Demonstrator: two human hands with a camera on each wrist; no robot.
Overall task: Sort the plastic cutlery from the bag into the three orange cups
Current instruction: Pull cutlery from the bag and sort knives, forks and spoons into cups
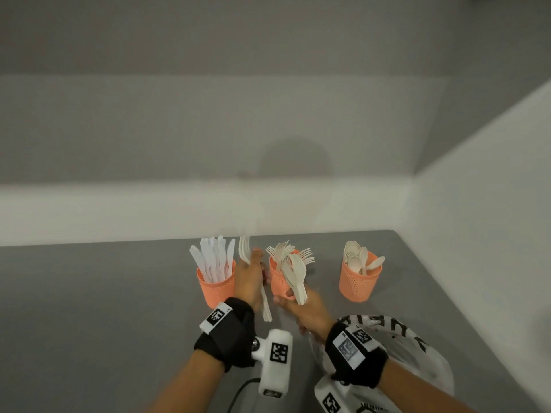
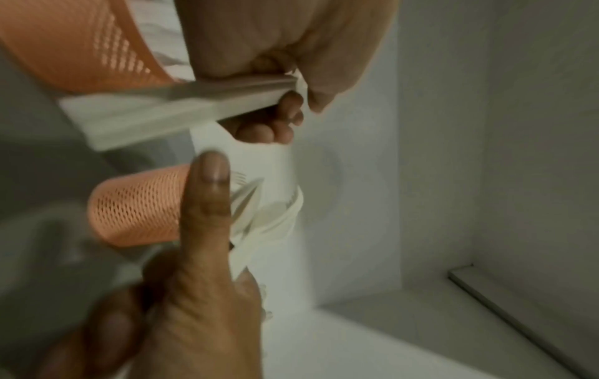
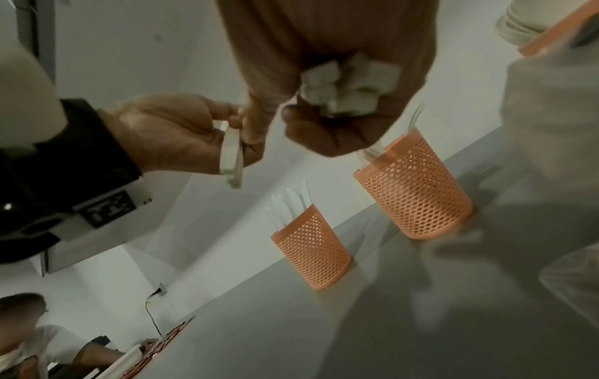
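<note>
Three orange mesh cups stand in a row on the grey table (image 1: 104, 293): the left cup (image 1: 216, 286) holds knives, the middle cup (image 1: 280, 283) forks, the right cup (image 1: 359, 278) spoons. Between the left and middle cups my left hand (image 1: 250, 274) grips a couple of white forks (image 1: 245, 250), tines up. In front of the middle cup my right hand (image 1: 299, 307) grips a bundle of white cutlery (image 1: 295, 275). Its handle ends (image 3: 348, 83) show end-on in the right wrist view. The white bag (image 1: 417, 347) with black lettering lies under my right wrist.
A white wall runs just behind the cups and meets a side wall at the right corner. The table's right edge slants past the bag. Grey tabletop stretches to the left of the cups. Another person (image 3: 29, 333) sits at the table's far end.
</note>
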